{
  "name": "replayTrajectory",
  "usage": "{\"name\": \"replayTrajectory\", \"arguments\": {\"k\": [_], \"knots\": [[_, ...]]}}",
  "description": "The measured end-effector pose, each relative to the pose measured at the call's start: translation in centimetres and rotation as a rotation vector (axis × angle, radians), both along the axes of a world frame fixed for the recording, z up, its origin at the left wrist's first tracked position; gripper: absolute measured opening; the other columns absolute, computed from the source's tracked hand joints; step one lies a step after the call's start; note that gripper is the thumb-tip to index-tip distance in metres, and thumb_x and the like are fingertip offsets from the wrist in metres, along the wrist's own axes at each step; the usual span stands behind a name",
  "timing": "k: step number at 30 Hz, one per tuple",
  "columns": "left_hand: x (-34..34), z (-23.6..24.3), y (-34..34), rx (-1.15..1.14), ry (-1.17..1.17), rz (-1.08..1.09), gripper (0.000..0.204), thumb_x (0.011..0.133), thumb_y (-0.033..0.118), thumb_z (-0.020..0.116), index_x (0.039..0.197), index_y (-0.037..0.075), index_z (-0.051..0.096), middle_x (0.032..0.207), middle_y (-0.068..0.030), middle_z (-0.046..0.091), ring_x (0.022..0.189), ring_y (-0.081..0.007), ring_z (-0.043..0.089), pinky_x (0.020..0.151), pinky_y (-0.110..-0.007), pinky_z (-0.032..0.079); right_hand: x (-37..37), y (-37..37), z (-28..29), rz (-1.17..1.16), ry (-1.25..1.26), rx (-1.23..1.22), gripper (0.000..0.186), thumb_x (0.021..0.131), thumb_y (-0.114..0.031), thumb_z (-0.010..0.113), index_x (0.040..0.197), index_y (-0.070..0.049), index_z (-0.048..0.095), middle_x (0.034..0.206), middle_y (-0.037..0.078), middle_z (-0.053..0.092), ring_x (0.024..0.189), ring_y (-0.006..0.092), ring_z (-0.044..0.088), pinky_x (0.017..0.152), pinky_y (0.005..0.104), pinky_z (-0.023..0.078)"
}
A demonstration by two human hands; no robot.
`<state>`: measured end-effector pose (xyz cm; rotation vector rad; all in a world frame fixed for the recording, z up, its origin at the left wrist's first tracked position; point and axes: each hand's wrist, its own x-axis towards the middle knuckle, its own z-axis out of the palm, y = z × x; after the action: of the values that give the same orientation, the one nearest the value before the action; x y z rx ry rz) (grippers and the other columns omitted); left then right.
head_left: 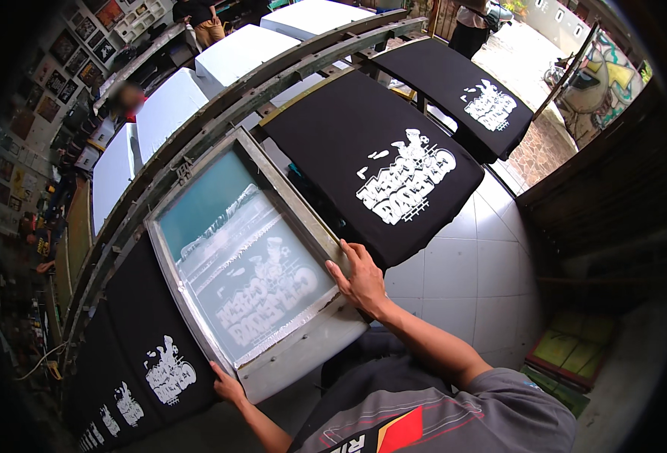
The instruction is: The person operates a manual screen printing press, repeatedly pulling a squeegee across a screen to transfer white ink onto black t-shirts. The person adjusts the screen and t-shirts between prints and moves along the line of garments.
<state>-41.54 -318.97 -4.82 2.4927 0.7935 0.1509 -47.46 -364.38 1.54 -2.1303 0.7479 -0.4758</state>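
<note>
A metal-framed printing screen (247,291) with teal mesh and smeared white ink sits on the rail between black shirts. My right hand (358,275) grips its right side, fingers over the frame. My left hand (228,385) holds the near left corner, partly hidden by it. Black shirts with white graffiti-style prints lie on boards to the right (318,121), farther back (416,64) and in a row to the left (130,302). What lies under the screen is hidden.
Long metal rails (311,51) curve behind the screen, with white-covered boards (167,113) beyond. People (469,30) stand in the background, one (205,23) at the top left. Green framed screens (567,343) lean at the lower right by a dark wall (575,219). Tiled floor (454,279) shows below.
</note>
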Motion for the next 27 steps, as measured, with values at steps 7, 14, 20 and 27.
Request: {"name": "replayTrajectory", "arguments": {"k": [7,14,20,27], "knots": [[0.3,0.4,-0.4,-0.005,-0.029,-0.003,0.109,0.097,0.086,0.047,0.109,-0.018,0.075,0.11,-0.0418,0.072,0.109,-0.0545,0.069,0.098,-0.057,0.05,-0.1,-0.3,0.7,-0.001,-0.029,0.007,0.061,0.102,-0.046,0.072,0.145,-0.003,0.064,0.135,0.017,0.066,0.118,0.0377,0.07,0.097,0.0457,0.058],[0.8,-2.3,1.6,-0.018,0.055,0.002,0.113,0.096,0.09,0.04,0.104,-0.018,0.076,0.107,-0.043,0.072,0.106,-0.0552,0.07,0.097,-0.058,0.051,-0.2,-0.5,-0.1,0.002,-0.006,0.018,0.064,0.102,-0.048,0.072,0.147,-0.003,0.064,0.137,0.017,0.065,0.116,0.0391,0.07,0.096,0.0477,0.059],[0.2,-1.6,1.1,-0.039,0.01,0.026,0.11,0.096,0.088,0.045,0.107,-0.016,0.076,0.108,-0.0397,0.074,0.108,-0.0529,0.071,0.097,-0.057,0.052,-0.1,-0.1,-0.1,0.001,-0.023,-0.007,0.063,0.101,-0.046,0.074,0.147,-0.004,0.064,0.137,0.018,0.065,0.116,0.0405,0.07,0.098,0.0463,0.058],[0.5,0.1,-0.3,-0.029,0.044,0.018,0.099,0.1,0.08,0.048,0.101,-0.014,0.078,0.097,-0.0384,0.073,0.102,-0.0543,0.072,0.088,-0.059,0.053,0.2,0.3,-0.9,-0.007,-0.028,-0.024,0.056,0.104,-0.041,0.071,0.146,-0.004,0.065,0.136,0.017,0.067,0.118,0.0382,0.071,0.097,0.0447,0.057]]}}
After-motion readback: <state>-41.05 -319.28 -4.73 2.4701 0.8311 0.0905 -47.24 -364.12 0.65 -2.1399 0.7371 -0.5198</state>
